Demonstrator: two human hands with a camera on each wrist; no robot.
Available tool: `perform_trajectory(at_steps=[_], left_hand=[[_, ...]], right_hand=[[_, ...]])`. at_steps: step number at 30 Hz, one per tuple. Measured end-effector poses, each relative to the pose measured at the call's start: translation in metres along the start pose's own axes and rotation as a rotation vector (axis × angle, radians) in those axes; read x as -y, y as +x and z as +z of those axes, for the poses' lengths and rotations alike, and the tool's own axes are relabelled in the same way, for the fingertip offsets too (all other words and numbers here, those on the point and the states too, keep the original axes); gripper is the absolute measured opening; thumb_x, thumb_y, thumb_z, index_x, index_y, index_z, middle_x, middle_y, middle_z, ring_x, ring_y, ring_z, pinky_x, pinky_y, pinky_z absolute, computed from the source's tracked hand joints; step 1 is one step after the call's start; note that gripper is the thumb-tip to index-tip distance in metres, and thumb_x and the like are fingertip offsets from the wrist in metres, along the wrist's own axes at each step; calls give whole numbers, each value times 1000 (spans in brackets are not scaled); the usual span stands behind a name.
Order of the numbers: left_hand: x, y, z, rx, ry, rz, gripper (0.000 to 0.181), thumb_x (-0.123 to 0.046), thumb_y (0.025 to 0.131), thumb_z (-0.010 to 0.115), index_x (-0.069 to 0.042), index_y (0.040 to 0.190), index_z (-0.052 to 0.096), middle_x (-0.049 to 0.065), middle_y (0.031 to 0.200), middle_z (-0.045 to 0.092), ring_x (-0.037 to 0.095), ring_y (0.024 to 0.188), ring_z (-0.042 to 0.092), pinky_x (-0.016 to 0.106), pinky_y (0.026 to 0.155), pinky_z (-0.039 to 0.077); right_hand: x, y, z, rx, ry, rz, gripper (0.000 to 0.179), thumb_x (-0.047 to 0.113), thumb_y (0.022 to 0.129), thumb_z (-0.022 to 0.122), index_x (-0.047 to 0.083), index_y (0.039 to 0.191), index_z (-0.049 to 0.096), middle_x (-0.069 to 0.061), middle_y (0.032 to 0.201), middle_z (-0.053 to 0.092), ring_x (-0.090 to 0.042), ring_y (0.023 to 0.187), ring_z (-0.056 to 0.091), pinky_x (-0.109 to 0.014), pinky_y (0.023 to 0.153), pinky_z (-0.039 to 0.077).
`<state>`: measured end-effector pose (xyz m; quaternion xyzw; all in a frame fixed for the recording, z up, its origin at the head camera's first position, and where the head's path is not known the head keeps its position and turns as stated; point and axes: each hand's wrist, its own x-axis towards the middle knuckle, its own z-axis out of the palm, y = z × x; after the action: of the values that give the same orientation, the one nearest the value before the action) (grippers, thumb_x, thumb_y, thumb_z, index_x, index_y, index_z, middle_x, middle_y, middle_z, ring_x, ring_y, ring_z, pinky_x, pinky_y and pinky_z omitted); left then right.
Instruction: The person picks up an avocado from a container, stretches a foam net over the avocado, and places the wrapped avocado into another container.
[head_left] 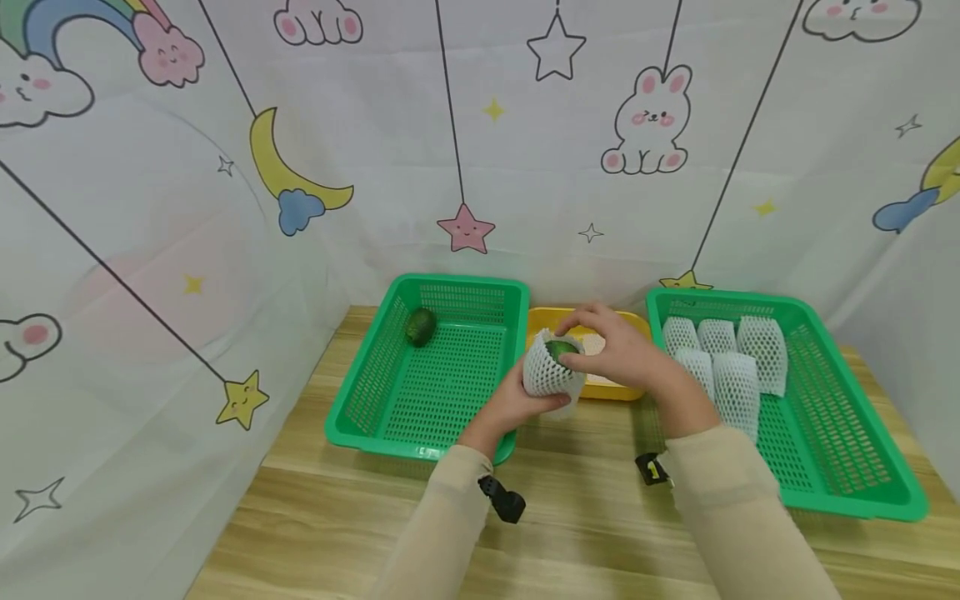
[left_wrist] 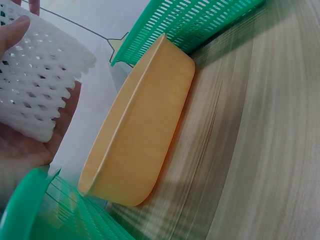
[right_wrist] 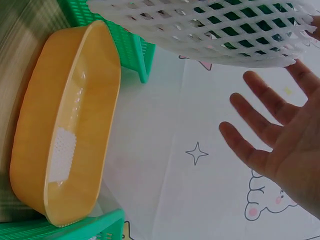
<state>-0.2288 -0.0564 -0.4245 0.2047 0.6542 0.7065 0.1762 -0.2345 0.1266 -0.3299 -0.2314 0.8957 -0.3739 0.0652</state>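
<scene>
In the head view, my left hand (head_left: 517,400) grips a white foam net sleeve (head_left: 546,375) from below, thumb across its front. A green avocado (head_left: 558,350) sits partly inside, its end showing at the sleeve's mouth. My right hand (head_left: 618,350) has thumb and index finger at that end, one on each side. From the right wrist, the other fingers (right_wrist: 255,122) spread out straight, apart from the sleeve. The left wrist view shows the sleeve's lower end (left_wrist: 55,75) hanging loose beyond the left palm. Another dark avocado (head_left: 422,327) lies in the left green basket (head_left: 360,383).
Between the baskets stands a yellow tray (head_left: 637,393) with white foam sleeve material (right_wrist: 63,155) inside. The right green basket (head_left: 892,508) holds several sleeved pieces (head_left: 738,387). All stand on a wooden table (head_left: 585,517) before a printed white cloth (head_left: 525,167).
</scene>
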Motion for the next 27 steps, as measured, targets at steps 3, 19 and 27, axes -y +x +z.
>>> perform_trajectory(at_steps=[3,19,27], left_hand=[[-1,0,0,-15,9,-13,68,3,81,66,-5,139,31,11,124,46,18,105,51,33,89,45],[-1,-1,-1,-8,62,-11,69,-2,82,68,-8,141,31,11,127,46,19,107,51,33,88,45],[-1,-2,-1,15,73,-13,68,-8,82,71,-10,140,34,9,123,48,18,103,52,32,86,46]], right_hand=[[1,-1,-2,25,0,-23,31,23,82,71,13,110,61,-12,129,42,-33,121,38,-54,96,34],[6,3,-8,100,-284,65,45,25,76,73,7,114,58,-17,132,43,-35,112,46,-50,91,40],[14,13,-7,201,-431,115,51,32,74,72,5,115,58,-10,112,53,-21,84,53,-39,75,46]])
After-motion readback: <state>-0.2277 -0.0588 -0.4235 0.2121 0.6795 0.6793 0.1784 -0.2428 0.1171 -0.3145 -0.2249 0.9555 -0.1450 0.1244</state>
